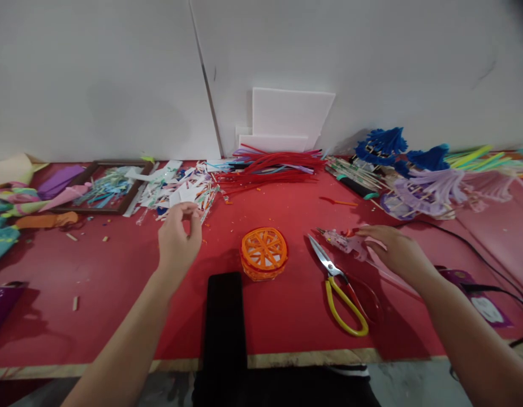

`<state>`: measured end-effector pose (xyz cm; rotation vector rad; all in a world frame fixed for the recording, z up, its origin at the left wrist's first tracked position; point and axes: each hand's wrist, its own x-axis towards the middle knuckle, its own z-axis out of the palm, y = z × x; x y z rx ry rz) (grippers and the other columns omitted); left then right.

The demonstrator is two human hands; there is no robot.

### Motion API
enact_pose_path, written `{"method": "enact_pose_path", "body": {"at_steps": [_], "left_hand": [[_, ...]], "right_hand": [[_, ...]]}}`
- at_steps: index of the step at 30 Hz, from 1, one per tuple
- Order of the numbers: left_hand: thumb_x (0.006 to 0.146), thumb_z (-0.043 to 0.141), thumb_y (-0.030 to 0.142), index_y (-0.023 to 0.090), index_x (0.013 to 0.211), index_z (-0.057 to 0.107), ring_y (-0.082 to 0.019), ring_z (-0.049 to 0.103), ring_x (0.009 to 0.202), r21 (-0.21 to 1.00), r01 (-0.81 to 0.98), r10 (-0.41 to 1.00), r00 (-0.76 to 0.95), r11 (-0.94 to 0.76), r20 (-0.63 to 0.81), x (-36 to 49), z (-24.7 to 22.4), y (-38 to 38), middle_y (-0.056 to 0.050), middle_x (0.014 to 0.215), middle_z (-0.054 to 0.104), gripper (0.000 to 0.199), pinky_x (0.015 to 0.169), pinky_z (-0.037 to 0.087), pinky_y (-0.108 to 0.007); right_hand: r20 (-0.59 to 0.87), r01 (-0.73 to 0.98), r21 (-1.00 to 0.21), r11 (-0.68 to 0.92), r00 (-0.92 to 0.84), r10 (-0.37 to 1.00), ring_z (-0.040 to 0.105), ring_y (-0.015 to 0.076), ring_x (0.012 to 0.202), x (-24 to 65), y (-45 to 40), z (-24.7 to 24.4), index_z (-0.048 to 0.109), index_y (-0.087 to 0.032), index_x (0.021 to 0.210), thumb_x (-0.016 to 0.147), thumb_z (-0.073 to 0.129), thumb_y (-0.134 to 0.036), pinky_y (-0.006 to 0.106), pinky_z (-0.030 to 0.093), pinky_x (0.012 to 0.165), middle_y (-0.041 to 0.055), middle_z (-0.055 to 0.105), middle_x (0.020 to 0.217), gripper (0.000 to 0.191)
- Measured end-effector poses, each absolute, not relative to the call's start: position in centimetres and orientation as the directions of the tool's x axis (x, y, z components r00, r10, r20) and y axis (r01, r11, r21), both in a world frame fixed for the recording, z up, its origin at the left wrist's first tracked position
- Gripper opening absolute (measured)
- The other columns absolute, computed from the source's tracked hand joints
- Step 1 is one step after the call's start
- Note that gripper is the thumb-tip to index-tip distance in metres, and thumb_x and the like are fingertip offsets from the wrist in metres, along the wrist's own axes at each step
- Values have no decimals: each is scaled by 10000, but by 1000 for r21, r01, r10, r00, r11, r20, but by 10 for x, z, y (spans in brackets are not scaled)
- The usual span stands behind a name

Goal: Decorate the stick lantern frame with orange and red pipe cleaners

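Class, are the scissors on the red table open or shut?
Shut: the scissors have their silver blades lying together, tapering to one point.

No lettering, brand or number can be read. A white patch point(487, 310) on the right-hand purple packet point(465, 298), near the counter's point(282, 325) front edge, is blurred; the left-hand purple packet point(3, 302) shows nothing legible.

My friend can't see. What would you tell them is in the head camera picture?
A person's right hand is at a pinkish tool and their left hand is near a pile of scraps, over a red table. Between the hands sit a round orange craft piece and scissors.
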<state>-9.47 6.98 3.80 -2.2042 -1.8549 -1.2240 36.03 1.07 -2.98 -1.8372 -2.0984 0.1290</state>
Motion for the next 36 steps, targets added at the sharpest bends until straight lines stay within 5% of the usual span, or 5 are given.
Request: {"method": "enact_pose_path", "body": {"at_steps": [8, 12, 17, 30, 36], "left_hand": [[874, 423, 184, 195, 923, 548, -130, 460, 438, 554, 799, 906, -28, -233, 422, -99, 38, 57, 30, 600, 524, 135, 482, 369, -265], [858, 545, 414, 191, 1019, 536, -190, 637, 865, 646, 671, 918, 141, -364, 370, -83, 31, 35, -93, 1049, 610, 275, 744, 512, -315], [515, 822, 582, 187, 1393, 239, -388, 397, 1330, 713, 590, 917, 341, -380, 207, -44, 12, 5, -215, 1400, 422, 1126, 1072, 355, -575], [668, 771, 380, 175, 1368, 221, -342, 473, 1284, 803, 518, 951, 79, -294, 298, -17, -9, 41, -203, 1363, 419, 913, 1046, 421, -519], [661, 776, 391, 153, 1391, 191, -365, 460, 1288, 769, 545, 916, -1, -336, 401, -29, -13, 62, -232, 1380, 377, 966, 1048, 409, -541]], "right_hand": [[295, 982, -185, 42, 15, 955, 611, 190, 1003, 398, 41, -60, 605, -182, 1118, 925, 540, -335, 406, 520, 873, 78, 616, 1163, 255], [327, 986, -160, 50, 5, 945, 603, 198, 1020, 404, 50, -68, 572, -186, 1181, 923, 545, -344, 411, 525, 864, 84, 588, 1210, 304], [372, 986, -147, 81, -20, 928, 605, 201, 1017, 401, 60, -68, 566, -177, 1188, 921, 547, -344, 416, 527, 859, 85, 589, 1205, 316], [515, 951, -224, 216, -73, 854, 599, 206, 1034, 344, 92, -21, 585, -162, 1143, 917, 556, -329, 434, 508, 886, 80, 601, 1174, 283], [389, 878, -274, 393, -272, 880, 607, 198, 1016, 253, 162, 7, 577, -168, 1165, 921, 550, -332, 419, 521, 868, 82, 600, 1183, 294]]}}
